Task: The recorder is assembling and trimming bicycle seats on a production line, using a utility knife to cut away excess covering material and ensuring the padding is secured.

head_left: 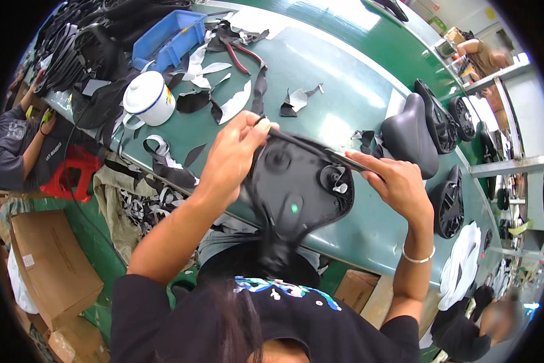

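Observation:
A black bicycle saddle [308, 193] lies underside up before me, its wide end away from me and its narrow nose toward my lap. A thin black strip [308, 147] is stretched along the wide end's rim. At its left end, my left hand [235, 151] pinches it between thumb and fingers by the rim's far left corner. My right hand [396, 184] is closed on the strip's right end, beside the saddle's right edge. The nose is blurred against my dark lap. Whether the strip is joined to the saddle cannot be made out.
Cutters with red handles [242, 59] and black and white scraps lie beyond my left hand, near a white enamel mug [148, 100] and blue bin [168, 41]. More saddles [410, 134] stand at the right. Cardboard boxes [54, 263] sit lower left; other people work on both sides.

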